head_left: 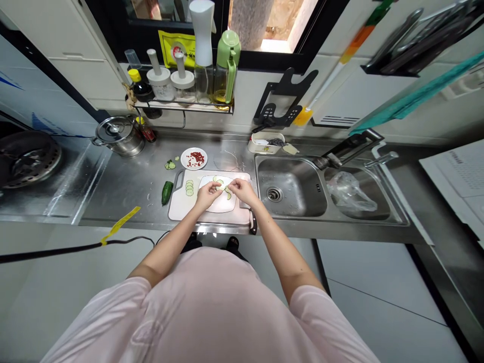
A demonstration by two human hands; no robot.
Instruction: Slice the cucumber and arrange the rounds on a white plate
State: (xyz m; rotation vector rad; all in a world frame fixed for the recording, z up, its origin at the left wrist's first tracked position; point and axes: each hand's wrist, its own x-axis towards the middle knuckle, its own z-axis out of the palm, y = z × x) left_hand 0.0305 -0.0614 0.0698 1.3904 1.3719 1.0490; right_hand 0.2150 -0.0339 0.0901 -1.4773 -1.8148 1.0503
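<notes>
My left hand [207, 195] is closed in a pinch on a thin pale-green cucumber slice [220, 185]. Opposite it, my right hand [244, 191] pinches at a cucumber slice too, its fingertips close to the left ones. Both hands hover over a white plate [217, 206] that has several slices near its far and right edges. Under the plate is a pale cutting board [181, 213]. A short row of slices [189, 188] lies on the board's left side. The knife [253, 223] rests along its right edge, near my right wrist. Left of the board lies a cucumber piece [167, 193].
A white dish [183, 160] of chopped red pieces stands behind the board, with cucumber scraps [170, 165] beside it. A lidded steel pot [120, 136] is at the back left. To the right is a double sink [291, 212] holding a plastic bag [351, 191] in one basin.
</notes>
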